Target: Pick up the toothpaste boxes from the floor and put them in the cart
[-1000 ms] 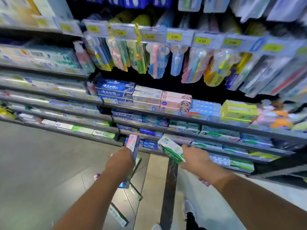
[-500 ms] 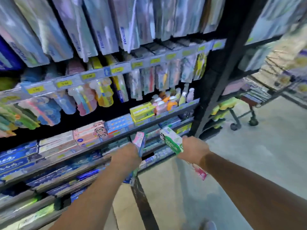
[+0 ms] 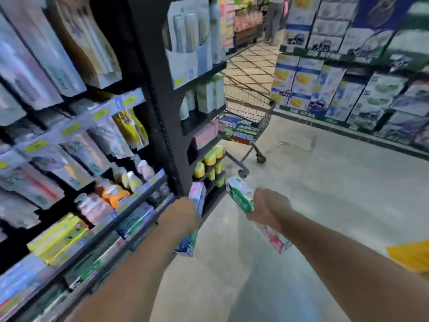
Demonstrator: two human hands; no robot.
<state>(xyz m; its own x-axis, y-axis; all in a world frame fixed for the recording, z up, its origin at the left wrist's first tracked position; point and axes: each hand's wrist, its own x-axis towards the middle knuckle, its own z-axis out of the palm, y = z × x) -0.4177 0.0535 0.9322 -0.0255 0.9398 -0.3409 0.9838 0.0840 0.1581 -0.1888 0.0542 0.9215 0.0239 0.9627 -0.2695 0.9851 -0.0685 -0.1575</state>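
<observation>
Since approx 1 s ago the view has swung right: floor beside the toothpaste shelf gone from sight, cart [image 3: 246, 108] now in view ahead past the end of the black shelf unit [image 3: 160, 89]; both hands carry the same boxes as before. Left hand [image 3: 183, 213] grips a pink-and-blue toothpaste box [image 3: 196, 197], held roughly upright, fingers wrapped round its middle, box end close to the shelf post. Right hand [image 3: 267, 208] grips a green-and-white toothpaste box [image 3: 239, 194], tilted, upper end toward the cart; a pink-ended box [image 3: 276, 240] sticks out below the same fist, whether one long pack or a second box, cannot tell. Cart stands well apart from both hands, partly hidden by the shelf end, some goods already in basket. Risks, as judged: (1) left box could clip the shelf corner on the way past, given narrow clearance; (2) lower pink end looks loosely held, may slip during the walk; (3) view is blurred by motion, so a toss from this range could miss the basket; (4) boxes left on floor not visible now, could be forgotten or trodden on.
</observation>
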